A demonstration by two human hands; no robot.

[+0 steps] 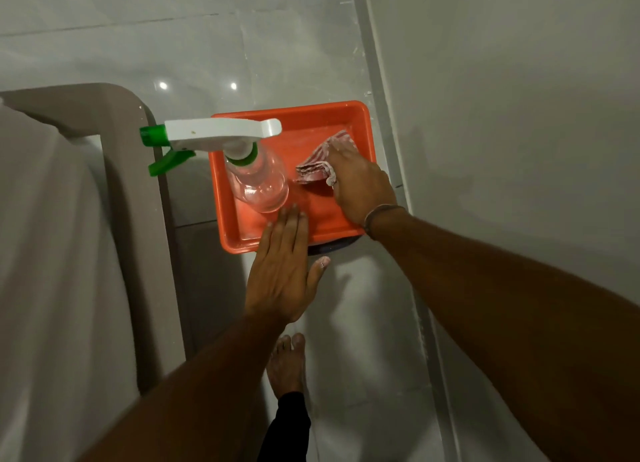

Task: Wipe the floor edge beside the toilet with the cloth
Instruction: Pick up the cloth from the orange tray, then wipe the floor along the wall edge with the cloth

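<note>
A folded red-and-white striped cloth lies in the right half of an orange tray on the floor. My right hand rests flat on the cloth's right part, fingers laid over it. My left hand hovers open, palm down, over the tray's near edge, holding nothing. The toilet's pale side fills the left of the view. The floor edge runs along the wall just right of the tray.
A clear spray bottle with a white head and green nozzle stands in the tray's left half. My bare foot stands on the grey floor tiles below the tray. The grey wall rises on the right.
</note>
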